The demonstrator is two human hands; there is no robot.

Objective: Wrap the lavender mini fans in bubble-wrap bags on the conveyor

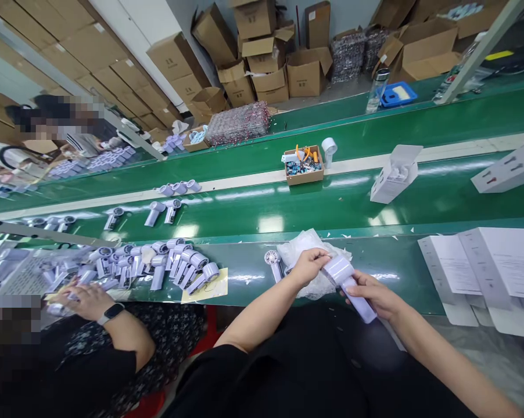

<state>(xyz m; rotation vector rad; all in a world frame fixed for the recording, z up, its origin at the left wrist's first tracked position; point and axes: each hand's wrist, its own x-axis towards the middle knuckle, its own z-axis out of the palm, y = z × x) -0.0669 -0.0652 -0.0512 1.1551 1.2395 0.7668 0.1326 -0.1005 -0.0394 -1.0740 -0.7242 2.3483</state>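
A lavender handheld fan (pixel 341 273) is held over the near edge of the green bench. My right hand (pixel 369 295) wraps round its handle, thumb on top. My left hand (pixel 309 267) has its fingers closed at the fan's round head; whether they pinch the head itself or a thin film on it I cannot make out. Beneath both hands lies a crumpled clear plastic bag (pixel 308 241). Another handheld fan (pixel 273 261), its grille facing up, rests on the bench just left of my left hand.
A co-worker's hand (pixel 83 302) touches a fan at the left, beside a pile of lavender fans (pixel 157 264). White boxes (pixel 484 273) stand at the right. Across the green belt (pixel 244 212) are a small parts carton (pixel 305 177) and an open white box (pixel 393 180).
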